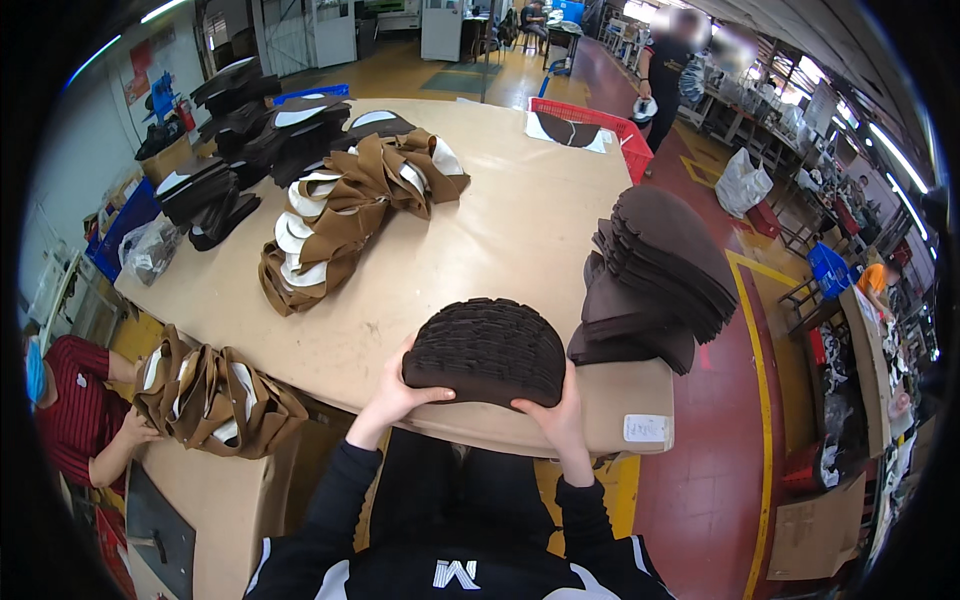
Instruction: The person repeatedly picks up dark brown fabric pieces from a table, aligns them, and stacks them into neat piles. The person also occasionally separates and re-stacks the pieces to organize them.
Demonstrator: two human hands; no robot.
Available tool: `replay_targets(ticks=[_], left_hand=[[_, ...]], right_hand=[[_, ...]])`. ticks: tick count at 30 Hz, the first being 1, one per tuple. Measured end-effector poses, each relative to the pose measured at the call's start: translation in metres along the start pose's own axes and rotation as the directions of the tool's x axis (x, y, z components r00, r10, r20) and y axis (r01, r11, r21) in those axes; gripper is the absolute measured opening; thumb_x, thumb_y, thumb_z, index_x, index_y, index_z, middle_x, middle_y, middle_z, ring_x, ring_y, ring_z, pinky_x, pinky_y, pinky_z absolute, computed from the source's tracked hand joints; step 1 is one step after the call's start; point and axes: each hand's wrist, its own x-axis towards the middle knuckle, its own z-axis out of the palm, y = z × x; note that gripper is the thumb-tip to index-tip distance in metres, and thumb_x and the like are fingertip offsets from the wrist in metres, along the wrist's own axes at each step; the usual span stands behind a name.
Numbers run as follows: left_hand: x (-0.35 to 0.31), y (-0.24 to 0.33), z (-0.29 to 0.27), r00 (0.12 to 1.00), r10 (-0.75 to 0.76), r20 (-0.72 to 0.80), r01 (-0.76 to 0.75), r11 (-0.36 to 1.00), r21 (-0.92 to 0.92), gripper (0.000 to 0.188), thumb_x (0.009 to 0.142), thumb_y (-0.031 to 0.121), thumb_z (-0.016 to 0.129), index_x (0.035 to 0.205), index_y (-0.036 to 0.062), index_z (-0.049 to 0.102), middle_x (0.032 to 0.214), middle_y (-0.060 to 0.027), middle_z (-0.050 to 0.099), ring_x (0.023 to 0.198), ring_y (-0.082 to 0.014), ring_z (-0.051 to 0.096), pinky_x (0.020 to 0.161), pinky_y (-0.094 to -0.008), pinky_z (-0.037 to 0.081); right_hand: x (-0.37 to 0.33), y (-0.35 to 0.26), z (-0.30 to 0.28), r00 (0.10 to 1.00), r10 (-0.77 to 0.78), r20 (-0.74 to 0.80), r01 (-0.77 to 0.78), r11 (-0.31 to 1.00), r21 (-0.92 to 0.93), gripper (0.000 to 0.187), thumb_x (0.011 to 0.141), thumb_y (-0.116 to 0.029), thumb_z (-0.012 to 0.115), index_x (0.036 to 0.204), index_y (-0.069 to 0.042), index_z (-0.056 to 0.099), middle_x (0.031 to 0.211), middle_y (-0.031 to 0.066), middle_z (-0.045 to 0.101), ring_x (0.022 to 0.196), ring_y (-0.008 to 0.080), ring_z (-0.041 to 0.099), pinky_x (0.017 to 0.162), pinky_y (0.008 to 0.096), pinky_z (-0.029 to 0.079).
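Observation:
A thick stack of dark brown half-round pieces (485,350), like fabric or felt, stands at the table's near edge with its curved side up. My left hand (393,392) grips its left side, thumb along the lower front. On the opposite side my right hand (558,408) closes on the stack in the same way. The fingers of both hands are partly hidden behind it. Just to the right lies a larger, fanned pile of similar dark brown pieces (660,275), touching neither hand.
On the beige table (510,230), a curved row of tan-brown and white pieces (375,200) lies left of centre, black piles (265,135) behind it. A red crate (632,150) stands at the far right corner. At left, a co-worker's hand (138,428) touches a tan-brown bundle (220,400).

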Motion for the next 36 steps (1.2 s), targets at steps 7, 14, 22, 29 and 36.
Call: replay_targets(ticks=[7, 14, 22, 29, 36], left_hand=[[-0.019, -0.037, -0.009, 0.97, 0.136, 0.204, -0.195, 0.932, 0.305, 0.149, 0.058, 0.022, 0.1, 0.163, 0.0045, -0.004, 0.17, -0.0214, 0.003, 0.158, -0.0324, 0.005, 0.127, -0.0425, 0.012], [-0.022, -0.023, -0.006, 0.984, 0.038, 0.175, -0.099, 0.931, 0.351, 0.149, 0.062, 0.023, 0.098, 0.162, 0.0058, -0.01, 0.169, -0.0237, 0.005, 0.158, -0.0347, 0.008, 0.127, -0.0467, 0.009], [-0.011, -0.027, -0.006, 0.981, 0.153, 0.123, -0.19, 0.898, 0.398, 0.137, 0.065, 0.022, 0.096, 0.164, 0.0051, 0.003, 0.169, -0.0187, 0.016, 0.156, -0.0328, 0.018, 0.127, -0.0488, 0.01], [-0.008, -0.029, 0.01, 0.982, 0.18, 0.061, -0.187, 0.971, 0.149, 0.137, 0.067, 0.024, 0.096, 0.165, 0.0111, 0.0, 0.17, -0.0227, 0.008, 0.154, -0.0376, 0.022, 0.123, -0.0522, 0.025], [-0.012, -0.033, 0.021, 0.725, 0.689, -0.024, -0.654, 0.698, 0.291, 0.126, 0.07, 0.034, 0.095, 0.165, 0.0285, 0.013, 0.168, -0.0276, 0.006, 0.15, -0.0462, 0.03, 0.12, -0.06, 0.025]], right_hand=[[-0.003, 0.016, 0.002, 0.992, -0.124, 0.001, 0.123, 0.989, 0.087, 0.137, 0.064, -0.01, 0.095, 0.163, -0.002, 0.001, 0.159, 0.0193, 0.033, 0.144, 0.03, 0.04, 0.121, 0.0416, 0.032], [-0.008, -0.015, -0.017, 0.98, -0.068, 0.185, 0.053, 0.995, 0.083, 0.13, 0.063, -0.019, 0.097, 0.161, 0.002, 0.015, 0.158, 0.0223, 0.034, 0.146, 0.0337, 0.038, 0.12, 0.0426, 0.033], [-0.004, -0.009, -0.014, 0.983, -0.144, 0.118, 0.159, 0.979, -0.128, 0.132, 0.062, -0.014, 0.096, 0.162, 0.001, 0.012, 0.157, 0.0207, 0.039, 0.144, 0.0315, 0.041, 0.121, 0.0418, 0.032], [-0.005, 0.004, -0.007, 0.998, 0.014, 0.06, -0.023, 0.987, 0.159, 0.127, 0.066, -0.002, 0.091, 0.163, -0.003, 0.009, 0.162, 0.0214, 0.034, 0.144, 0.0307, 0.043, 0.117, 0.0405, 0.038], [-0.005, -0.001, 0.001, 0.996, -0.041, 0.074, 0.024, 0.976, 0.215, 0.129, 0.069, 0.004, 0.088, 0.164, -0.007, 0.002, 0.154, 0.0206, 0.042, 0.136, 0.029, 0.05, 0.114, 0.0398, 0.042]])
